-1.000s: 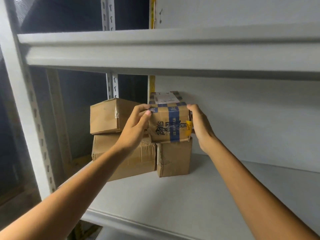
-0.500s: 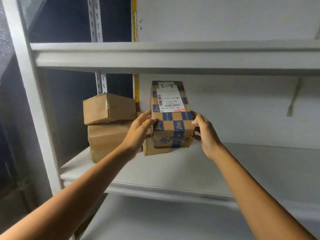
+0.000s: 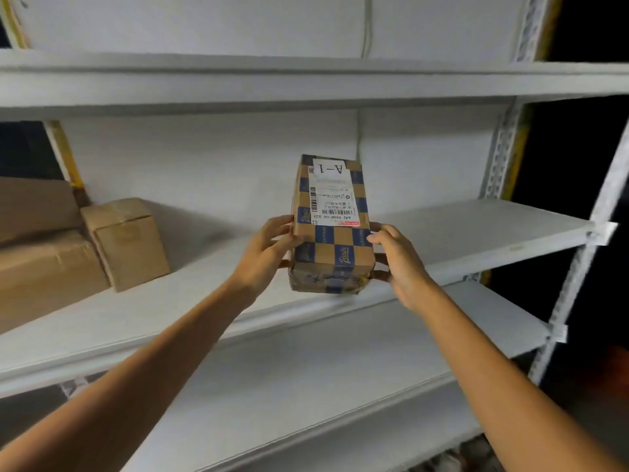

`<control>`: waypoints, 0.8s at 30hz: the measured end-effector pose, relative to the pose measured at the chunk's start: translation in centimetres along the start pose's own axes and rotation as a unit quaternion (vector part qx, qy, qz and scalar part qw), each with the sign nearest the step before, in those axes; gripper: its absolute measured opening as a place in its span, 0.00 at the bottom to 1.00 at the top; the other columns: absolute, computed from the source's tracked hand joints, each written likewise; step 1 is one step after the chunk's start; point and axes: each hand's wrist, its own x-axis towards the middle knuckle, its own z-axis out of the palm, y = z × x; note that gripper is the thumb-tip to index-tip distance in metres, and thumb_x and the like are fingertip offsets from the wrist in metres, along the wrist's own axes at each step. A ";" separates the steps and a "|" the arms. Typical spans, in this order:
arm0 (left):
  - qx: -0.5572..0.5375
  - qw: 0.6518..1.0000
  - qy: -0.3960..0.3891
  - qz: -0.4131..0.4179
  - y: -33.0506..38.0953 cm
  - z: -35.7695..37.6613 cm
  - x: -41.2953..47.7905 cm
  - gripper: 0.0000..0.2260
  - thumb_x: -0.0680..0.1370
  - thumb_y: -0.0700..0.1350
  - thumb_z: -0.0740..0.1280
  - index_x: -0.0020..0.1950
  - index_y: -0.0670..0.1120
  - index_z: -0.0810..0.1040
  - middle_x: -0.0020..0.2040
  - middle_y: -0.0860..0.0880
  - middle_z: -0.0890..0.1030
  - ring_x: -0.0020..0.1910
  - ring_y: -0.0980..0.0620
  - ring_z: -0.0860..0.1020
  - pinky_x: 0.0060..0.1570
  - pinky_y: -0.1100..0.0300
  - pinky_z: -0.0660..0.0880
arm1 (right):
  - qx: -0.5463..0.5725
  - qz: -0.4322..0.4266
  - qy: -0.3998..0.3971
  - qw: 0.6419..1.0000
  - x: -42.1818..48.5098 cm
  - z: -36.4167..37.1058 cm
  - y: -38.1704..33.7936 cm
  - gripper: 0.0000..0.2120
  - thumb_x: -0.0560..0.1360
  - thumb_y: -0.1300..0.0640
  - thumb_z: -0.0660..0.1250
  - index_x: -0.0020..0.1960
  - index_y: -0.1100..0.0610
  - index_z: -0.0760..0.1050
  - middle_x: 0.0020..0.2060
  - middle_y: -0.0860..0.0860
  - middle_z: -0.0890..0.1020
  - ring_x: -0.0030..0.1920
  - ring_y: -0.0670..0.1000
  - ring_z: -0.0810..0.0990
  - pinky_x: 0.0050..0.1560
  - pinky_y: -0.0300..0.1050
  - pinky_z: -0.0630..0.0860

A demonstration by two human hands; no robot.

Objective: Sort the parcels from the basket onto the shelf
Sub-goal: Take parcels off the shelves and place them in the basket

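A brown cardboard parcel (image 3: 332, 240) with blue checks and a white label marked "A-1" is held in the air before the middle board of the white shelf (image 3: 476, 240). My left hand (image 3: 269, 255) grips its left side and my right hand (image 3: 396, 258) grips its right side. Its labelled face is turned up toward me. Three plain brown parcels stand at the left end of that board: a small one (image 3: 127, 243) in front, with a large one (image 3: 44, 270) and another (image 3: 34, 202) stacked on it behind. The basket is out of view.
Another white board (image 3: 306, 386) lies below the middle one, and a further board (image 3: 306, 80) runs above. Perforated uprights (image 3: 500, 155) frame the right side, with dark space beyond. The shelf's white back panel stands behind the held parcel.
The checked parcel came off the stack at the left and moved right, away from the other boxes, both hands still holding it. The view swung right and down.
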 end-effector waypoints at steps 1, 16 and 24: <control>-0.007 1.000 -0.019 -0.003 0.2 2.1 0.8 0.16 0.79 0.43 0.62 0.68 0.47 0.70 0.60 0.50 0.78 0.55 0.56 0.78 0.44 0.61 0.76 | 0.006 0.002 0.026 1.000 -0.6 -2.3 0.1 0.04 0.79 0.51 0.61 0.52 0.47 0.74 0.49 0.49 0.82 0.51 0.50 0.81 0.43 0.46 0.79; -0.080 0.888 -0.450 -0.053 -3.9 39.3 5.6 0.32 0.65 0.48 0.70 0.68 0.55 0.67 0.59 0.52 0.79 0.57 0.54 0.78 0.53 0.54 0.77 | -0.022 0.086 0.413 0.906 -15.2 -32.4 4.6 0.11 0.77 0.55 0.66 0.59 0.50 0.73 0.55 0.52 0.81 0.53 0.52 0.81 0.49 0.54 0.80; -0.057 0.762 -0.630 -0.139 -10.2 54.5 -3.4 0.29 0.70 0.49 0.73 0.68 0.48 0.69 0.61 0.47 0.80 0.57 0.47 0.80 0.56 0.48 0.77 | -0.060 0.171 0.546 0.818 -28.8 -36.7 10.5 0.13 0.76 0.55 0.66 0.60 0.51 0.71 0.52 0.47 0.78 0.52 0.49 0.79 0.47 0.45 0.79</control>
